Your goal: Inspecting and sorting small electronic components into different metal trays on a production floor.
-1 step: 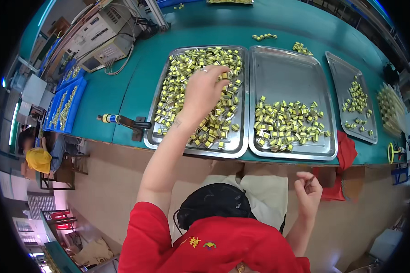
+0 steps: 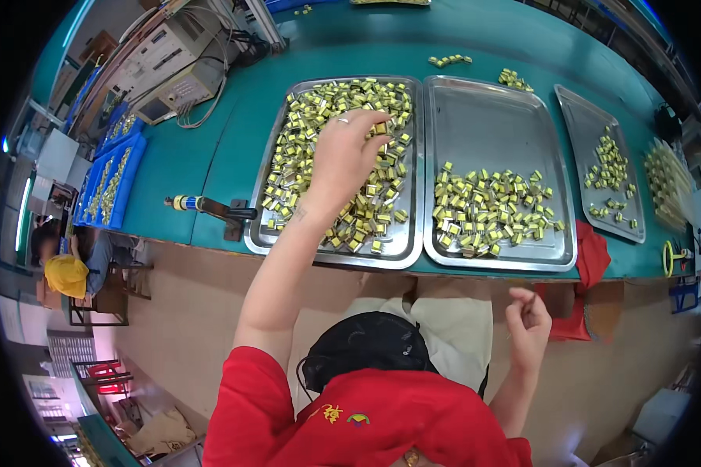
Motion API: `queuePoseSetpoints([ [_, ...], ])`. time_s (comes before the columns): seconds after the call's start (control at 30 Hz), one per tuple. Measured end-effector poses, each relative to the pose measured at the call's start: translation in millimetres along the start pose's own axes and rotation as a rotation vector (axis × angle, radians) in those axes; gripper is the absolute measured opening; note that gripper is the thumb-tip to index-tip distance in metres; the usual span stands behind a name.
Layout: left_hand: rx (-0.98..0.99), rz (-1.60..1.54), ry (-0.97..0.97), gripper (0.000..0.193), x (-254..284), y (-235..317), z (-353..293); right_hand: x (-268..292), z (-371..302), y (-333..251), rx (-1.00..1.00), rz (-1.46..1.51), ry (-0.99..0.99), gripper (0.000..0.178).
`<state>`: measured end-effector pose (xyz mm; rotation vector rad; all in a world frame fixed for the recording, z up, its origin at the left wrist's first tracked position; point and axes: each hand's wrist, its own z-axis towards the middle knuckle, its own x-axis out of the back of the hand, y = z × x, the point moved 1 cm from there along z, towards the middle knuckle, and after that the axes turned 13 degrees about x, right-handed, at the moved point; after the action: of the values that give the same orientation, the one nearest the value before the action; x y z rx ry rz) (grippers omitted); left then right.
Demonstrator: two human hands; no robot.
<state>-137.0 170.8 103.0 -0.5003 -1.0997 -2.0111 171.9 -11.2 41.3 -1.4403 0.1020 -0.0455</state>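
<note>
My left hand [image 2: 344, 158] reaches over the left metal tray [image 2: 404, 249], which is heaped with small yellow-taped transformers [image 2: 292, 167]. One transformer [image 2: 380, 129] sits pinched between its thumb and forefinger, above the pile. In front of the table edge, below the right-hand tray, my right hand [image 2: 529, 325] hangs with its fingers curled in; whatever they may hold is hidden. The middle metal tray [image 2: 491, 109] carries a smaller heap of the same transformers [image 2: 491, 208] in its near half.
A third tray [image 2: 588, 117] with a few transformers lies at the right. A tool on a bracket [image 2: 210, 207] stands left of the trays. Beyond it are blue bins [image 2: 132, 183] and bench instruments [image 2: 167, 58]. Red cloth [image 2: 592, 253] hangs over the front edge. Another person [image 2: 66, 272] sits far left.
</note>
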Motion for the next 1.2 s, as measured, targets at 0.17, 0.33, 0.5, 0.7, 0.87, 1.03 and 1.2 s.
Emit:
queuePoseSetpoints([
  [0.17, 0.263, -0.382, -0.186, 0.029, -5, 27, -39, 10, 1, 4, -0.029, 0.064, 0.048, 0.019],
  [0.33, 0.641, -1.292, -0.689, 0.031, -25, 73, -109, -5, 3, -9, 0.138, -0.262, -0.036, 0.017],
  [0.5, 0.766, -1.48, -0.834, 0.033, -51, 97, -151, -12, 4, -19, 0.449, -0.677, -0.143, 0.015],
  [0.7, 0.616, -1.307, -0.826, 0.032, -61, 100, -171, -11, 0, -26, 0.618, -1.04, -0.274, 0.029],
  [0.87, 0.598, -1.249, -0.806, 0.033, -61, 99, -179, -15, -1, -19, 0.645, -1.13, -0.32, 0.036],
  [1.03, 0.562, -1.182, -0.793, 0.034, -61, 101, -180, -17, 0, -18, 0.623, -1.176, -0.316, 0.037],
  [1.2, 0.525, -1.126, -0.793, 0.035, -62, 100, -179, -15, 1, -12, 0.636, -1.205, -0.297, 0.038],
])
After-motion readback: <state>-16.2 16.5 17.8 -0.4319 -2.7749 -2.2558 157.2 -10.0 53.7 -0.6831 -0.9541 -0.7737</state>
